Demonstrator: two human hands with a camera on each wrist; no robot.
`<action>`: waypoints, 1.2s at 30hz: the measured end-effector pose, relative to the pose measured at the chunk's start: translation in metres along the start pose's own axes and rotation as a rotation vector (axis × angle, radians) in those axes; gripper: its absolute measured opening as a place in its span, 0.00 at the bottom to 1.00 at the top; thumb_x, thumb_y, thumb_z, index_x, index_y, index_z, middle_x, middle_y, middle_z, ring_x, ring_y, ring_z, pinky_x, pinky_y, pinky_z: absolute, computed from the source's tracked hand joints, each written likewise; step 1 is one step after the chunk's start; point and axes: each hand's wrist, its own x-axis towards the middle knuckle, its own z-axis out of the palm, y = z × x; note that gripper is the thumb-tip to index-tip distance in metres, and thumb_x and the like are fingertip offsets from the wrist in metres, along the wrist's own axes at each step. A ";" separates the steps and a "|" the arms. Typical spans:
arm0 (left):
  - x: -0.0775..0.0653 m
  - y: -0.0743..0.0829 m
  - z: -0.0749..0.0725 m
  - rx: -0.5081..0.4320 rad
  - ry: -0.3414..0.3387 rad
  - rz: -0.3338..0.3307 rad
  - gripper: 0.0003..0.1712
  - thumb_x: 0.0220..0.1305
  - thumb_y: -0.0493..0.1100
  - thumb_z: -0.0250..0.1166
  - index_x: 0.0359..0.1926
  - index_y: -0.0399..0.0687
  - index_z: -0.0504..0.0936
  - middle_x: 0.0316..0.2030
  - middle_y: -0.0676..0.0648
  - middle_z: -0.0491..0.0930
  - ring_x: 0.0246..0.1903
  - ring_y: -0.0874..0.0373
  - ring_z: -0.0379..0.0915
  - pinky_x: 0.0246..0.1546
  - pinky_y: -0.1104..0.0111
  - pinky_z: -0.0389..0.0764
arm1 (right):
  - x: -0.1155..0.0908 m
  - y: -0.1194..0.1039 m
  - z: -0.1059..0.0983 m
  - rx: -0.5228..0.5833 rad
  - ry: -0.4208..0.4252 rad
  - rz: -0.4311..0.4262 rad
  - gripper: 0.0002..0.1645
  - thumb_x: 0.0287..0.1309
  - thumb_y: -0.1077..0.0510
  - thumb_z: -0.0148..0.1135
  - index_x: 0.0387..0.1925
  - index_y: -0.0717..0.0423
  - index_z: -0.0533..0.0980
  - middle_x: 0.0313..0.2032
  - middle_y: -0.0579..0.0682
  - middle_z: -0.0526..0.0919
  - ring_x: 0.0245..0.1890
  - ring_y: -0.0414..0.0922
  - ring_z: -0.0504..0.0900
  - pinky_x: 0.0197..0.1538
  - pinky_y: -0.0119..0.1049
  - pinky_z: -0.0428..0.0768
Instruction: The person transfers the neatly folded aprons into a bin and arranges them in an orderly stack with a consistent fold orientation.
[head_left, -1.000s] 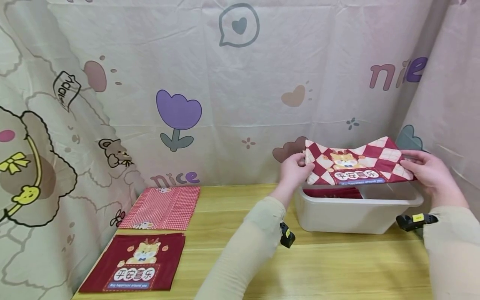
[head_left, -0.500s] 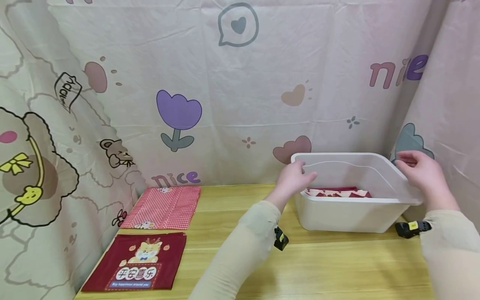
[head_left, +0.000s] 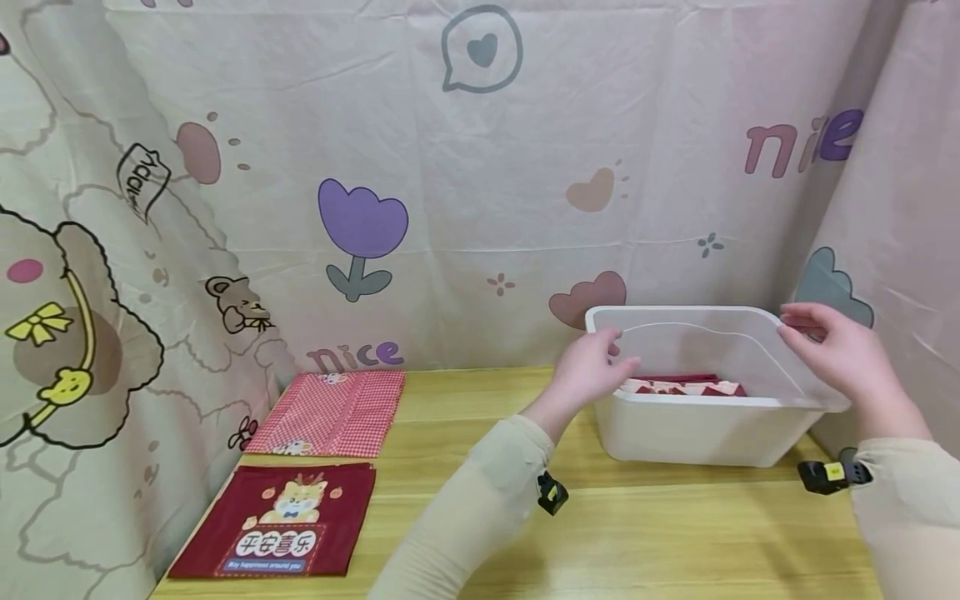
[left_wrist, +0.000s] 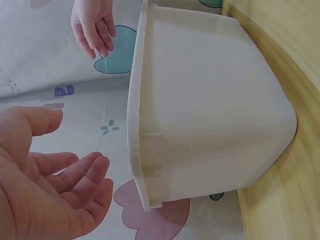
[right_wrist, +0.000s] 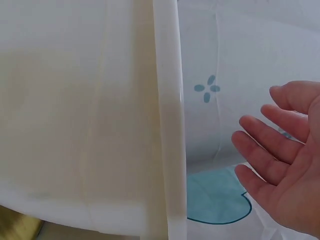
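Observation:
A white plastic bin (head_left: pixel 690 433) stands at the right of the wooden table. Inside it lies folded red-and-cream checked fabric (head_left: pixel 682 388), mostly hidden by the front wall, with a dark red folded piece (head_left: pixel 693 377) behind. Over the bin's left end is my left hand (head_left: pixel 588 367), fingers relaxed and apart from the rim in the left wrist view. My right hand (head_left: pixel 840 346) hovers by the right end, and the right wrist view shows its loosely bent fingers (right_wrist: pixel 267 145) away from the rim. Neither hand holds anything.
At the table's left, a dark red folded cloth (head_left: pixel 352 525) with a cartoon print lies in front of a red gingham one (head_left: pixel 330 417). A printed curtain (head_left: pixel 480 167) hangs behind and along both sides of the wooden table (head_left: pixel 600 542).
Both hands held the checked fabric above the bin a second ago. It has gone down into the bin and both hands have let go. Since then they have shifted only slightly.

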 end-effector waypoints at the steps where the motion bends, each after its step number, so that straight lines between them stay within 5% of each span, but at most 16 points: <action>1: -0.002 -0.001 0.000 0.001 -0.003 0.010 0.29 0.67 0.53 0.63 0.65 0.46 0.74 0.50 0.48 0.83 0.48 0.60 0.79 0.49 0.72 0.76 | -0.001 -0.002 0.001 0.005 -0.007 0.004 0.33 0.73 0.45 0.51 0.64 0.69 0.66 0.57 0.74 0.72 0.55 0.62 0.72 0.55 0.65 0.68; 2: -0.003 -0.002 0.000 0.004 -0.006 0.022 0.30 0.67 0.53 0.63 0.66 0.45 0.74 0.50 0.48 0.83 0.48 0.60 0.79 0.49 0.72 0.76 | -0.001 -0.004 0.002 0.008 -0.010 0.003 0.33 0.73 0.45 0.50 0.64 0.68 0.66 0.57 0.74 0.71 0.56 0.69 0.68 0.53 0.72 0.64; 10: -0.017 -0.010 -0.001 0.093 -0.013 0.082 0.31 0.67 0.52 0.64 0.67 0.46 0.73 0.50 0.50 0.83 0.46 0.62 0.79 0.48 0.72 0.77 | -0.004 -0.018 0.008 -0.007 -0.019 -0.044 0.31 0.73 0.48 0.52 0.64 0.67 0.66 0.58 0.74 0.71 0.59 0.73 0.64 0.54 0.74 0.61; 20: -0.039 -0.019 -0.001 0.286 0.018 0.165 0.32 0.67 0.54 0.62 0.68 0.48 0.72 0.55 0.50 0.81 0.52 0.57 0.77 0.49 0.65 0.79 | -0.009 -0.041 0.021 -0.009 0.016 -0.136 0.26 0.71 0.53 0.56 0.62 0.66 0.69 0.56 0.70 0.75 0.57 0.70 0.68 0.53 0.72 0.63; 36: -0.075 -0.054 -0.008 0.405 0.059 0.186 0.33 0.65 0.54 0.66 0.67 0.47 0.72 0.59 0.48 0.78 0.58 0.53 0.74 0.55 0.55 0.76 | -0.022 -0.065 0.050 0.002 0.063 -0.266 0.28 0.63 0.60 0.64 0.63 0.66 0.70 0.57 0.70 0.75 0.58 0.69 0.68 0.56 0.71 0.66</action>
